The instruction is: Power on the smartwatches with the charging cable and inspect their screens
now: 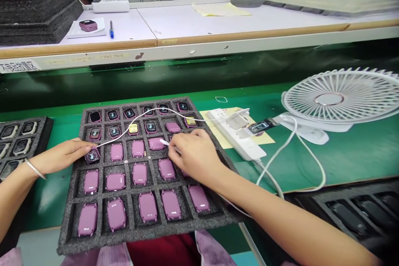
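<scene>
A grey foam tray [102, 239] holds rows of purple smartwatch bodies, without straps, on the green bench. At its left edge my left hand [70, 153] pinches a smartwatch [92, 156] with a lit screen. A white cable [146, 113] runs from this watch in an arc over the back rows to the right. My right hand [195, 156] is closed on a white cable end [164, 142], whose tip lies against a purple watch [155, 144] lying face down in the third row. Several watches at the back show lit screens; the nearer ones lie back side up. My right hand hides some pockets.
A white power strip [249, 147] with plugged-in adapters lies right of the tray, near a white fan [330, 97]. Another foam tray [43, 133] is at left, a dark tray [314, 199] at lower right. A shelf [174, 25] crosses behind, holding a pen [111, 31].
</scene>
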Demonstrator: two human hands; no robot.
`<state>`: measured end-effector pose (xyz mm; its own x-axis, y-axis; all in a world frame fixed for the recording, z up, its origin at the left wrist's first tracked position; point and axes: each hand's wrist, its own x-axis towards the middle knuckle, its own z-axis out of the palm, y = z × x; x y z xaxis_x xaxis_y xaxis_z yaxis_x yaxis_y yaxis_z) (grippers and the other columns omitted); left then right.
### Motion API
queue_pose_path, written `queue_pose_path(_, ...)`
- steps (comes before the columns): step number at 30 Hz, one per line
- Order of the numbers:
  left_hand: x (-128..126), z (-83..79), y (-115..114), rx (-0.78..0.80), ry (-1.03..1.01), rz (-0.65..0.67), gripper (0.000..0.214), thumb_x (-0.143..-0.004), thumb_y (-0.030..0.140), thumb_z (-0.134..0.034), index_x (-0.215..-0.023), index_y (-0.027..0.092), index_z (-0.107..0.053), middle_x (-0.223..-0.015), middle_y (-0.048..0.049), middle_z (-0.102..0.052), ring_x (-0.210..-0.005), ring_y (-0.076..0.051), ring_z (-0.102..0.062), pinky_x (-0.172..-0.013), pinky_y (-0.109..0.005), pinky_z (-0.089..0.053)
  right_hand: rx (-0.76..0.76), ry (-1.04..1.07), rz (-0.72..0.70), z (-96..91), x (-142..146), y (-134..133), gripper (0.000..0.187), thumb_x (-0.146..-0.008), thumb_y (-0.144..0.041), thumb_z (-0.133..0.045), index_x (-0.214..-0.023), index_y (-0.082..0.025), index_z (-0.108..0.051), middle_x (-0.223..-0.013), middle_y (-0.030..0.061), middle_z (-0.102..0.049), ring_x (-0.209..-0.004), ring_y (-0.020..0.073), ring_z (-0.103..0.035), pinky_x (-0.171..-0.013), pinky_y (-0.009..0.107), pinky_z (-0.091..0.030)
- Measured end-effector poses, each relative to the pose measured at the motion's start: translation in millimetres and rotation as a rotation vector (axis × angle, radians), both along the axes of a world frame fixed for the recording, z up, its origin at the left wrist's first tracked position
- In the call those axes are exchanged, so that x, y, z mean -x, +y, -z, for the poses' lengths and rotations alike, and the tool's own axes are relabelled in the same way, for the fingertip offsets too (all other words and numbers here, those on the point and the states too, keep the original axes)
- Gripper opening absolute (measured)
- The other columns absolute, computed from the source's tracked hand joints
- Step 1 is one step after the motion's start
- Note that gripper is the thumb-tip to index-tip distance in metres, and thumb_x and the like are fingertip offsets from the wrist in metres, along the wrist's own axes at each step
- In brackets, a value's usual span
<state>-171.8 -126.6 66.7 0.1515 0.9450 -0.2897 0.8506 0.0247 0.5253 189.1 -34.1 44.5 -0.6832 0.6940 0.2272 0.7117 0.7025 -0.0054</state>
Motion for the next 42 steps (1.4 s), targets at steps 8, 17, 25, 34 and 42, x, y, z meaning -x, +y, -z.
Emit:
queue_pose_path(8, -1, 1.9, -3, 0.036, 0.048, 0.013, 0.083, -0.086, 0.082, -0.030, -0.125, 0.022, -0.071, -0.128, -0.0081, -0.070, -0.120, -0.029, -0.063, -0.111, -0.034, -0.042, 0.316, -0.288, 0.093, -8.6, 51, -1, 0.026, -0.089, -0.027, -0.047, -0.087, -0.016, -0.071, -0.081, 0.0128, -0.077, -0.077, 0.0262, -0.070, -0.068, 0.034, -0.032)
queue_pose_path(17, 3, 9.1, -1, 0.038, 0.015, 0.075, 0.070, -0.095, 0.068, -0.028, -0.127, 0.022, -0.069, -0.132, -0.0066, -0.068, -0.122, -0.025, -0.060, -0.111, -0.034, -0.041, 0.321, -0.254, -0.016, -25.9, 26, 4, 0.027, -0.094, -0.023, -0.046, -0.078, -0.018, -0.067, -0.081, 0.0064, -0.076, -0.072, 0.0195, -0.066, -0.074, 0.033, -0.030)
queue_pose_path(25, 3, 11.6, 4, 0.042, 0.020, 0.109, 0.061, -0.096, 0.060, -0.033, -0.121, 0.018, -0.071, -0.130, -0.0087, -0.069, -0.122, -0.025, -0.062, -0.109, -0.034, -0.043, 0.303, -0.259, -0.007, -15.1, 20, 33, 0.035, -0.096, -0.013, -0.040, -0.098, -0.021, -0.074, -0.102, 0.0091, -0.074, -0.095, 0.0234, -0.064, -0.077, 0.036, -0.022)
queue_pose_path(34, 5, 6.9, 6, 0.079, -0.077, 0.073, 0.060, -0.093, 0.063, -0.038, -0.116, 0.022, -0.075, -0.128, -0.0055, -0.070, -0.119, -0.027, -0.064, -0.107, -0.035, -0.046, 0.256, -0.268, -0.033, -1.5, 24, 26, 0.034, -0.093, -0.008, -0.040, -0.093, -0.018, -0.073, -0.090, 0.0097, -0.067, -0.087, 0.0213, -0.056, -0.074, 0.036, -0.016)
queue_pose_path(42, 8, 11.5, 5, 0.066, -0.033, 0.051, 0.075, -0.089, 0.075, -0.033, -0.122, 0.020, -0.072, -0.132, -0.0079, -0.068, -0.123, -0.028, -0.061, -0.112, -0.035, -0.042, 0.245, -0.235, -0.027, 4.6, 23, 22, 0.033, -0.091, -0.008, -0.039, -0.091, -0.015, -0.071, -0.088, 0.0101, -0.065, -0.080, 0.0199, -0.051, -0.074, 0.036, -0.017)
